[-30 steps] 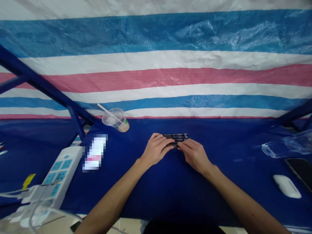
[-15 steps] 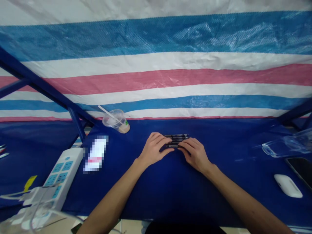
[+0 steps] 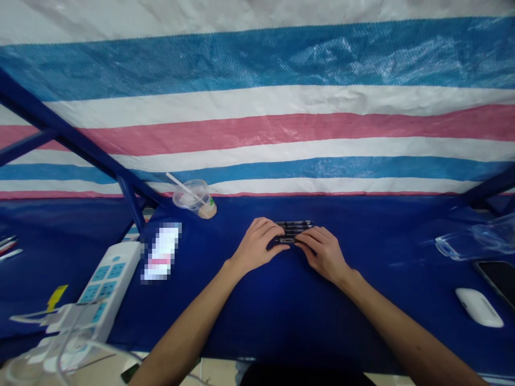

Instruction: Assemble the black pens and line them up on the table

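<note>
Two bare hands meet near the middle of the frame, on a blue cloth (image 3: 362, 332). The black pens (image 3: 294, 229) lie side by side in a tight, flat row, crosswise to the person, just above and between the hands. The left hand (image 3: 257, 246) comes in from the lower left, its fingers curled narrowly over the left ends of the pens and touching them. The right hand (image 3: 324, 254) comes in from the lower right, its fingers bent over the pens' right part and lower edge, so both hands hold the row between them. How many pens there are cannot be told, as the fingers hide part of the row. At the upper left of the cloth stands a clear plastic cup (image 3: 195, 199) with a straw, tilted on its side. Below it lies a pixelated packet (image 3: 161, 253), beside a white power strip (image 3: 108, 287) with cables at the lower left. At the right edge lie a clear plastic bag (image 3: 470, 241), a white mouse (image 3: 478, 307) and a black phone (image 3: 498, 279). A striped tarp (image 3: 257, 128) fills the upper frame.
</note>
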Action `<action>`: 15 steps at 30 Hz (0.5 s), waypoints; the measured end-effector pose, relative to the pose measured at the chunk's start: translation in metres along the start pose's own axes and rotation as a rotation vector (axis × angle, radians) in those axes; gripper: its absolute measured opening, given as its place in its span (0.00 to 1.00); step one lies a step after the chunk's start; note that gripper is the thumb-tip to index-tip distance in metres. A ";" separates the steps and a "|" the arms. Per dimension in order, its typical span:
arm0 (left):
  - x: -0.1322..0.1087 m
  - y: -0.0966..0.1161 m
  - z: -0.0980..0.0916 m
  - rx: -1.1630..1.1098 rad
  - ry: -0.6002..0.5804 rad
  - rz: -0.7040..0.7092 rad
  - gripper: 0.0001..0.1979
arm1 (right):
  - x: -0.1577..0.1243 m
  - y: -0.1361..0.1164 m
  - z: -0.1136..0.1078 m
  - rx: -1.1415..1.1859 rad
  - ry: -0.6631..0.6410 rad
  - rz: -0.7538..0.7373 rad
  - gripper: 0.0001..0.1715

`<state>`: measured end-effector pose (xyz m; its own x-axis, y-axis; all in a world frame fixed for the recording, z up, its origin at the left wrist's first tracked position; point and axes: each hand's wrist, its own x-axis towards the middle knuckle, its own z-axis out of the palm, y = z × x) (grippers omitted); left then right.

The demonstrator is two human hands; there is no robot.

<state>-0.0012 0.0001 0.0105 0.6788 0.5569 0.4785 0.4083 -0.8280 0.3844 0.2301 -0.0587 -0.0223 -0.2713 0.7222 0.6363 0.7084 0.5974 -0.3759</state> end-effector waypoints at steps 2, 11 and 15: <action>0.000 0.000 0.002 0.002 -0.011 0.008 0.08 | 0.000 0.001 0.000 0.000 -0.001 -0.004 0.07; 0.001 0.000 0.000 -0.016 -0.114 -0.032 0.10 | -0.001 0.001 0.001 0.009 0.004 -0.051 0.06; 0.000 0.003 0.001 -0.048 -0.098 -0.002 0.10 | -0.002 0.001 0.001 0.038 0.004 -0.052 0.07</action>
<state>0.0004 -0.0024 0.0104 0.7354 0.5474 0.3995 0.3815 -0.8216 0.4236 0.2308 -0.0587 -0.0247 -0.3040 0.6886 0.6583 0.6683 0.6466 -0.3677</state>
